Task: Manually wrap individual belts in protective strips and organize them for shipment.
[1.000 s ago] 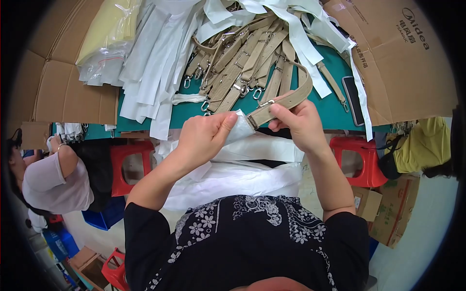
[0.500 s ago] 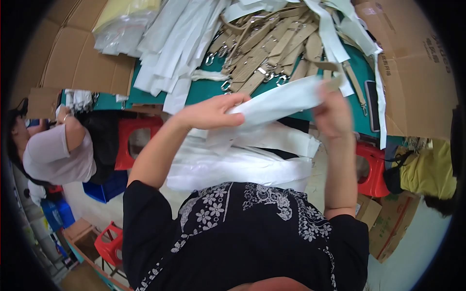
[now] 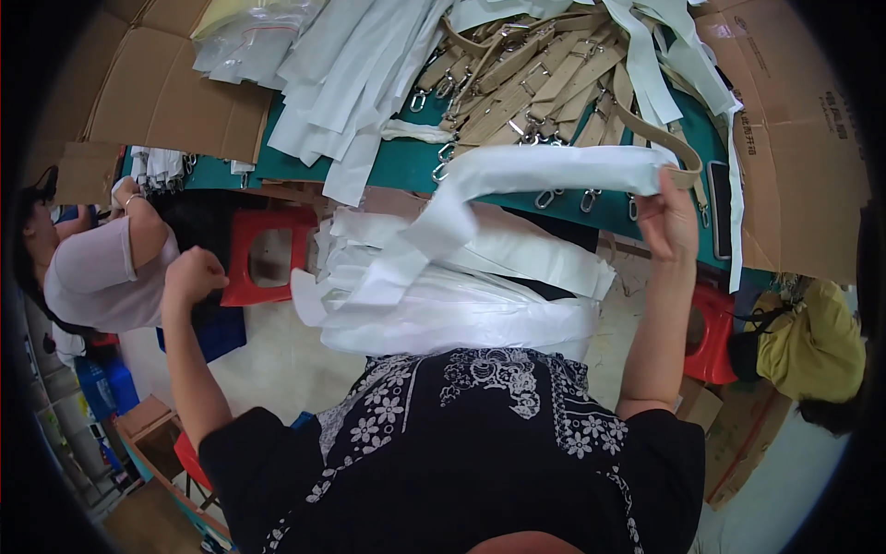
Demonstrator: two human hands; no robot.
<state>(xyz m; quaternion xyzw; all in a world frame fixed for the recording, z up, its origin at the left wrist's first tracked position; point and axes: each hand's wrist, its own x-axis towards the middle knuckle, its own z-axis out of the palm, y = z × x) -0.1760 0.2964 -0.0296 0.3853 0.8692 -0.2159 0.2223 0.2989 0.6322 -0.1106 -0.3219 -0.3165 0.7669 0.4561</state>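
My right hand (image 3: 672, 214), at the table's front edge, is closed on one end of a long white sleeve-like strip (image 3: 554, 170). This strip stretches left, then bends and hangs down over the white stack at my lap. A beige strap (image 3: 666, 138) curves from the pile down to the same fingers; whether it enters the strip is hidden. Out to the left, my left hand (image 3: 196, 274) is curled closed, apart from the strip, with nothing showing in it. Beyond lies a heap of beige straps (image 3: 517, 97) with metal snap hooks.
White strips (image 3: 355, 88) lie on the green table (image 3: 300, 166), and more white strips (image 3: 461, 319) rest at my lap. Cardboard boxes (image 3: 175, 102) flank the table. A phone (image 3: 720, 208) lies at right. Red stools (image 3: 242, 249) and a co-worker (image 3: 101, 268) are to the left.
My left hand has let go of the white strip and swung far left and down. The right hand has moved slightly right, and the strip's left part now hangs loose.
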